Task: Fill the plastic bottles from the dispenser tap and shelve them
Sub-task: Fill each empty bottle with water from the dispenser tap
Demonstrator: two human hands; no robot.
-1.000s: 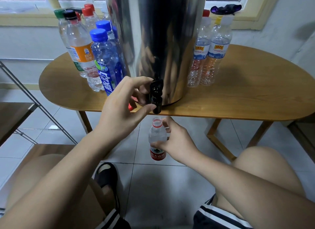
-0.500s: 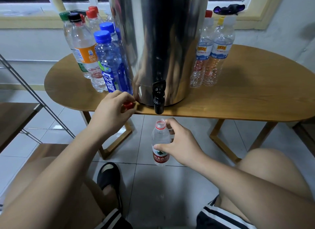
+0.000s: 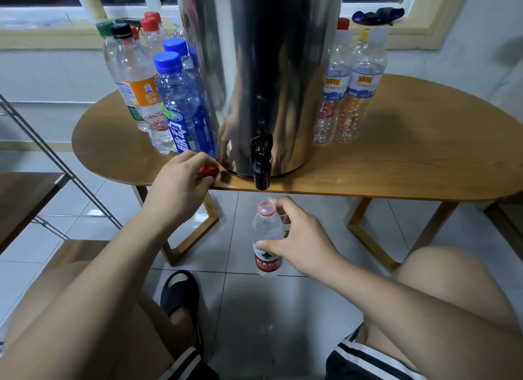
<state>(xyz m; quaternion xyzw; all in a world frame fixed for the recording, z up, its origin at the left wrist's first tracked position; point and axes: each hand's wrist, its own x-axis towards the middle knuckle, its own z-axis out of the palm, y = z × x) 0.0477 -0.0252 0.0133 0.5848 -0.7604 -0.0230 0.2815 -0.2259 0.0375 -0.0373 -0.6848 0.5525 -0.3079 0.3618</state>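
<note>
A tall steel dispenser (image 3: 263, 68) stands on the wooden table (image 3: 396, 167), its black tap (image 3: 261, 164) hanging over the front edge. My right hand (image 3: 300, 238) grips a small uncapped clear bottle (image 3: 266, 238) with a red label, held upright just below the tap. My left hand (image 3: 181, 187) rests at the table edge left of the tap, fingers curled round a red cap (image 3: 209, 171).
Several capped bottles (image 3: 158, 96) stand left of the dispenser and two or three more bottles (image 3: 351, 96) on its right. A metal-framed shelf (image 3: 28, 192) is at the left. My knees and a black sandal (image 3: 181, 297) are over the tiled floor.
My left hand left the tap handle and dropped to the table edge, closing on the red cap. The bottle in my right hand stays under the tap, slightly lower.
</note>
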